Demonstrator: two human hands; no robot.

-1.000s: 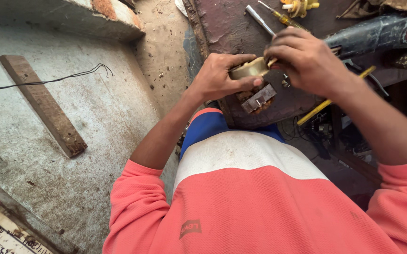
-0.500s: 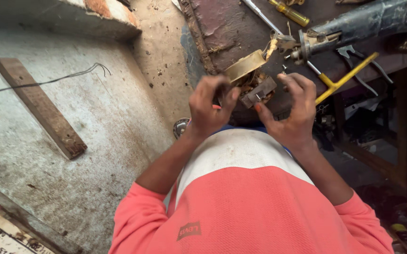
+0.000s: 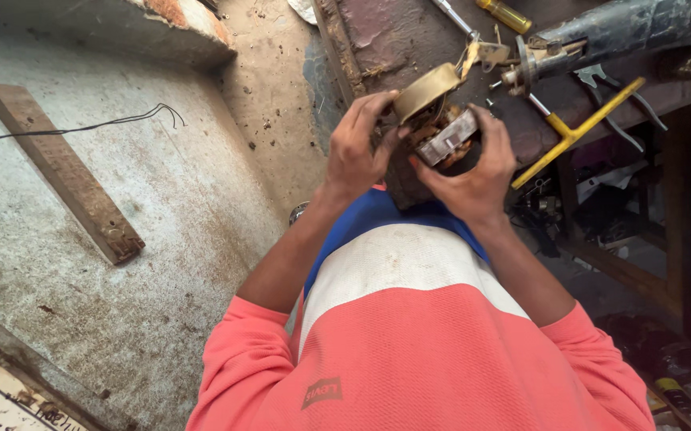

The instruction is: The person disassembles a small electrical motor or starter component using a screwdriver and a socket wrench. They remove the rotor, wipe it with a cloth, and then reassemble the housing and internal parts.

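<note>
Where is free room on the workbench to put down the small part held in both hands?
Bare bench top shows left of the screwdriver. Crowded: the power tool and yellow tool lie right of the left hand and right hand holding the metal part.

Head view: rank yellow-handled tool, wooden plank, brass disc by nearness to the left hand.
1. brass disc: touching the left hand, at its fingertips.
2. yellow-handled tool: on the workbench, beyond the right hand.
3. wooden plank: far off on the concrete slab.
</note>
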